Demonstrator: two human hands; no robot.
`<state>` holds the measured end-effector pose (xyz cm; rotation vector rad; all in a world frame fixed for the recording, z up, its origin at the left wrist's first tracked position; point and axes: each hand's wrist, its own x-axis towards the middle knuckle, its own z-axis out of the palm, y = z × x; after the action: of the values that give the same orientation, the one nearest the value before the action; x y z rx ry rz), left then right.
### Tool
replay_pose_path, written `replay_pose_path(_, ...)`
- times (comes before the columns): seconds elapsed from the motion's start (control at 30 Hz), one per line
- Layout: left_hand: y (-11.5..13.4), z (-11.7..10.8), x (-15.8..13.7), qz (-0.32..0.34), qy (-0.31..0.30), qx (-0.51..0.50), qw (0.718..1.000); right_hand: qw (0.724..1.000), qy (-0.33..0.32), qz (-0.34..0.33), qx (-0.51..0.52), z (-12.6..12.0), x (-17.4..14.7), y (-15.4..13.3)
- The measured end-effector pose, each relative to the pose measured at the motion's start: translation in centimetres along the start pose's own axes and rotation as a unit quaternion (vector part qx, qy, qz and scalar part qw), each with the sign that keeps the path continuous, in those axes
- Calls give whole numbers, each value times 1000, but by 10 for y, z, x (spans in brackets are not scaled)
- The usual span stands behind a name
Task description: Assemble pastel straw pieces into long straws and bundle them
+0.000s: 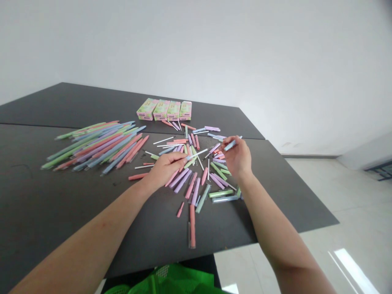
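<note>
My left hand (167,167) pinches a white pen refill (199,154) by its end, where a small light blue piece shows at the fingertips. The refill points right, towards the other hand. Between the fingers of my right hand (239,157) is a light blue pen barrel (230,145), held slightly higher and tilted. A gap separates the refill's tip from the barrel. Under and around both hands lie loose pen parts: purple barrels (196,190), a pink barrel (192,224), green barrels (221,193) and more white refills (163,140).
On the left of the dark table (147,232) lies a heap of assembled pastel pens (98,147). Several small printed boxes (161,110) stand in a row at the back. The table's right edge borders a tiled floor (352,196); a white wall rises behind.
</note>
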<state>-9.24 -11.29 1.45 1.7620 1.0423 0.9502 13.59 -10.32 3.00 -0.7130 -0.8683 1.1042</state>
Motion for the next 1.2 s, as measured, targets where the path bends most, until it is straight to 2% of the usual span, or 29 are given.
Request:
replay_pose_path(0.13, 1, 0, -1, -2, -4, -6, 1000, 998, 28, 7, -47, 1, 0, 1)
replay_pose_path(0.3, 1, 0, -1, -1, -7, -13, 1000, 997, -14, 17, -74, 4, -5, 1)
replay_pose_path(0.57, 4, 0, -1, -12, -10, -18, 1000, 998, -38, 32, -36, 5, -7, 3)
replay_pose_path(0.97, 4, 1, -1, -2, -14, -16, 1000, 994, -70, 37, -81, 5, -11, 9)
replay_pose_path(1.2, 2, 2, -1, 19, -15, 4, 1000, 983, -124, 81, -106, 3, -13, 18)
